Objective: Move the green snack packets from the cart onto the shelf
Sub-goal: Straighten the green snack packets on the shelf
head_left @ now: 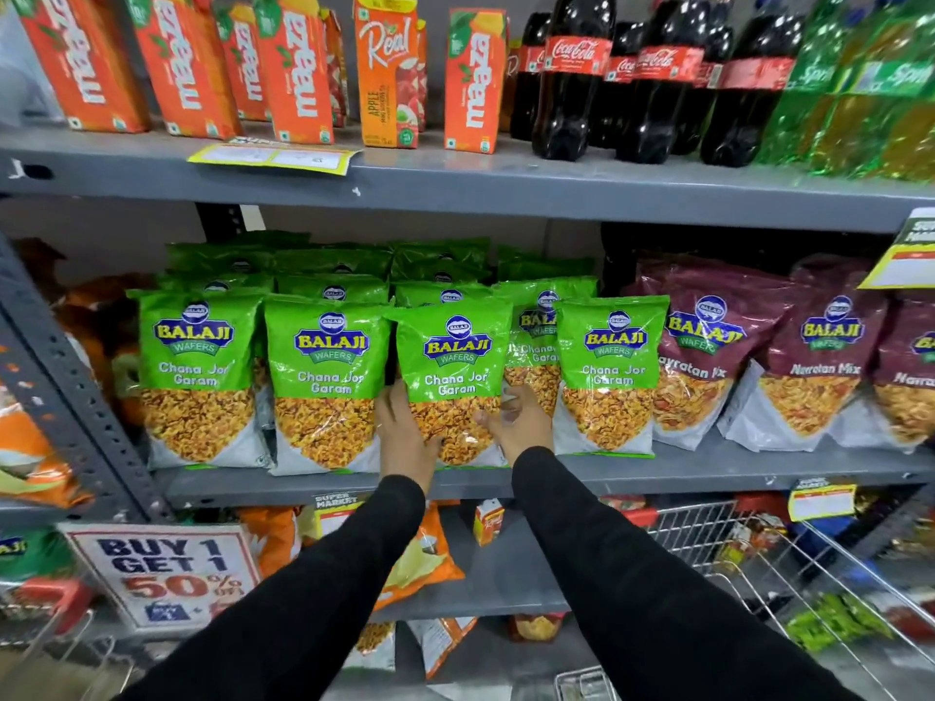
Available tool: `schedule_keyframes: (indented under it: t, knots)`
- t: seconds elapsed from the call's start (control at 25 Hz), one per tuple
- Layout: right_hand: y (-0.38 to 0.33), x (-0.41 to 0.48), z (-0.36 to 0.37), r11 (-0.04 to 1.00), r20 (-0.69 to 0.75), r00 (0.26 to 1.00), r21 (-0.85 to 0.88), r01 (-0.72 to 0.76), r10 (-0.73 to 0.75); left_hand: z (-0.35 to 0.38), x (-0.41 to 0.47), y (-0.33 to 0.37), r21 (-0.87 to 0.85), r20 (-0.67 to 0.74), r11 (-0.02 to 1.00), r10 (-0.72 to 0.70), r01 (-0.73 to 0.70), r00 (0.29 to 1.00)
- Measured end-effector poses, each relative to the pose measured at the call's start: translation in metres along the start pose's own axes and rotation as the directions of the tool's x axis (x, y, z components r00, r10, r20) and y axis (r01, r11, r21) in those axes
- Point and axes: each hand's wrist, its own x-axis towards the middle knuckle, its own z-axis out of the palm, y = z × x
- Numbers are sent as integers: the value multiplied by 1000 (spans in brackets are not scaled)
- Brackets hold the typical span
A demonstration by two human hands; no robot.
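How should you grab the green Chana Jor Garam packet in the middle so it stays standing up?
Take the upright green plastic Chana Jor Garam packet by its two lower side edges, coming straight from the front, as the left hand and right hand do here. It is flat, wide and floppy, with neighbours close on both sides, so a two-sided grip low down probably keeps it upright on the grey metal shelf.

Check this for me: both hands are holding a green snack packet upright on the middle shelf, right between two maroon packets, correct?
Not quite. In the head view the left hand and right hand hold the green snack packet upright on the middle shelf, but between two other green packets; the maroon packets stand further right.
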Motion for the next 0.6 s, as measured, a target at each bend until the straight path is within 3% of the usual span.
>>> schedule_keyframes:
  t: [0.12,0.2,0.28,0.36,0.44,0.6]
  knots:
    - [9,13,-45,997,-278,961,79,25,-2,28,-15,20,106,-145,962,266,-253,953]
    - [19,24,-84,997,-424,905,80,16,20,49,-19,45,47,-30,946,323,-322,946]
    - [38,34,-119,995,-483,872,100,-29,74,75,-20,73,-133,215,969,234,-209,948]
    - [58,38,-140,988,-429,892,112,-103,141,100,-13,89,-225,356,974,86,-4,931]
    - [76,39,-148,973,-291,933,149,-176,213,120,-4,98,-176,418,977,-38,122,908]
    - [83,42,-149,981,-146,970,42,-188,192,139,2,105,-75,419,987,-96,140,903]
